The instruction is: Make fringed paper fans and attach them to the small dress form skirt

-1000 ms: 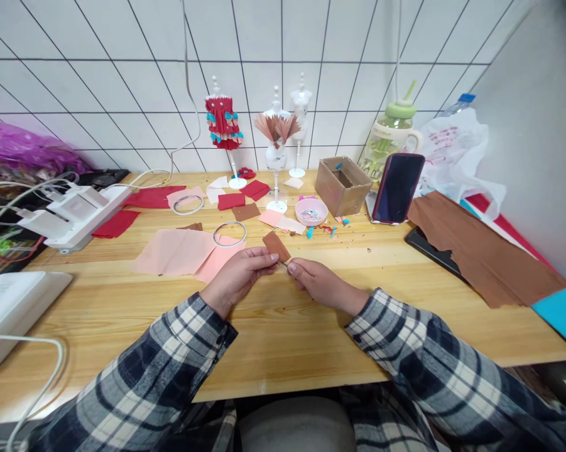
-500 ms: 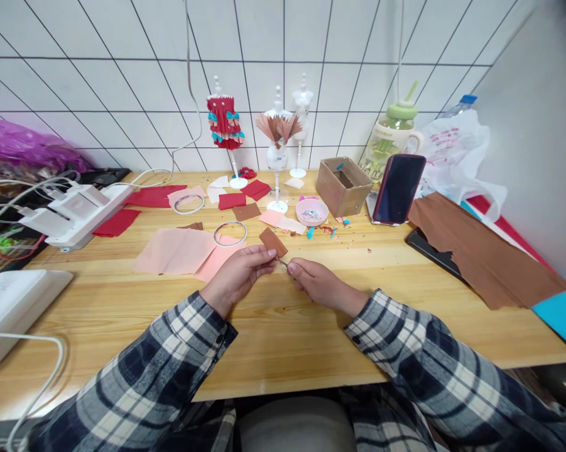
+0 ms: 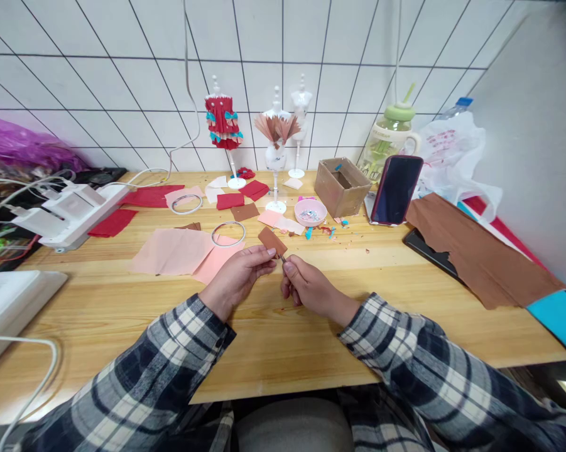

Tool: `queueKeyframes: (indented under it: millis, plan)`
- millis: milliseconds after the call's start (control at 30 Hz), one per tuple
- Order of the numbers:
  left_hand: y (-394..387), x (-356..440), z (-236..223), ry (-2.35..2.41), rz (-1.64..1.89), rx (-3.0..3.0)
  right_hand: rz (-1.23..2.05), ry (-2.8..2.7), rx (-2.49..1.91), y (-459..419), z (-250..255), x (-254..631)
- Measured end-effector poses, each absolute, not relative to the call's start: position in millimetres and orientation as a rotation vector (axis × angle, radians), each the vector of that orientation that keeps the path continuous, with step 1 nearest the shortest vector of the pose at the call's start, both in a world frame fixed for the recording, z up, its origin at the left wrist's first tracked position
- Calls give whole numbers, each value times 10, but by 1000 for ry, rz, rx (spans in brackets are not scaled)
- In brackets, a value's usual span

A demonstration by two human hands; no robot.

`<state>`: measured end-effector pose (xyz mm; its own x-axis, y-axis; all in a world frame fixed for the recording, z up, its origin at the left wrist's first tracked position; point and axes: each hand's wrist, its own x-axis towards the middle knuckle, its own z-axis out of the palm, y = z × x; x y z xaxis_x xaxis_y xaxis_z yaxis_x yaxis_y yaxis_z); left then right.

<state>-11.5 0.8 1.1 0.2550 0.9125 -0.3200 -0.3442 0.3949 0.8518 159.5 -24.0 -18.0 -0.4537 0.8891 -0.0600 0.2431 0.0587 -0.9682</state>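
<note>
Between its thumb and fingers my left hand [image 3: 244,270] pinches a small brown piece of crepe paper [image 3: 272,241] above the table. My right hand [image 3: 311,285] is closed around a thin, dark metal tool [image 3: 283,257], whose tip meets the lower edge of the brown paper; its exact kind is too small to tell. Beyond my hands stands a white mini mannequin [image 3: 276,157] with a fan of pleated brown paper at its chest. Pink paper sheets [image 3: 172,251] and a silver ring [image 3: 228,233] lie by my left hand.
A pink bowl [image 3: 310,212] of small shiny bits sits near paper scraps and a cardboard box [image 3: 343,186]. Behind are a mannequin in a red dress [image 3: 220,122] and a bare one [image 3: 300,107]. A phone [image 3: 396,189] leans at right; a power strip [image 3: 82,213] lies left.
My right hand has turned, tilting the metal tool steeper and bringing its tip up against the brown paper. The brown paper has shifted slightly left; my left hand keeps its pinch.
</note>
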Motion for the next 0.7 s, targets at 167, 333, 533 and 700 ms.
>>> queueKeyframes:
  millis: [167, 333, 533, 700]
  plan:
    - [16, -110, 9, 939, 967, 736, 1489, -1702, -1107, -248, -153, 1569]
    - [11, -111, 1, 928, 960, 759, 1494, -1660, -1088, -259, -159, 1545]
    - [12, -119, -16, 929, 954, 788, 1538, -1631, -1102, -272, -133, 1548]
    - [8, -117, -15, 922, 945, 813, 1499, -1666, -1104, -265, -165, 1554]
